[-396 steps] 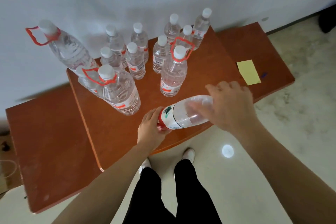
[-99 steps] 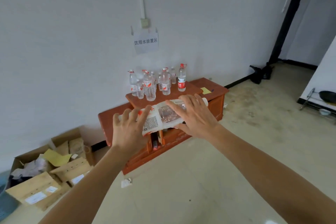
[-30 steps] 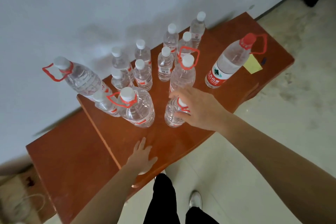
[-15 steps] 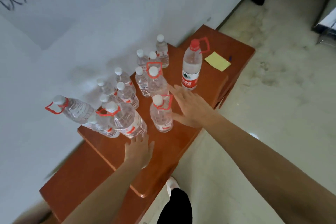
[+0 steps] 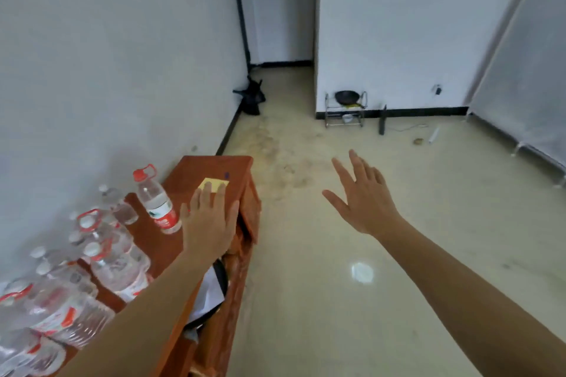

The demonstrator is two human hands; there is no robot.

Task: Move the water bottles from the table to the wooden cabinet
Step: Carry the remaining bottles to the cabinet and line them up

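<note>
Crowding the wooden cabinet (image 5: 235, 168) top, the water bottles (image 5: 116, 266) stood tight together, and there lay the danger: the left forearm ran just beside them, so one careless sweep could have toppled several, the red-capped bottle (image 5: 157, 205) among them. Both hands carried nothing. The left hand (image 5: 209, 225) lay flat, fingers straight, over the cabinet's front edge near the yellow note (image 5: 214, 184); contact was unclear. The right hand (image 5: 366, 202) hung splayed over the floor (image 5: 337, 315), well apart from any bottle.

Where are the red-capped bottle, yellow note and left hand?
red-capped bottle (image 5: 156, 204), head view, mid-body.
yellow note (image 5: 216, 183), head view, bare upper part.
left hand (image 5: 209, 225), head view, back of hand.
</note>
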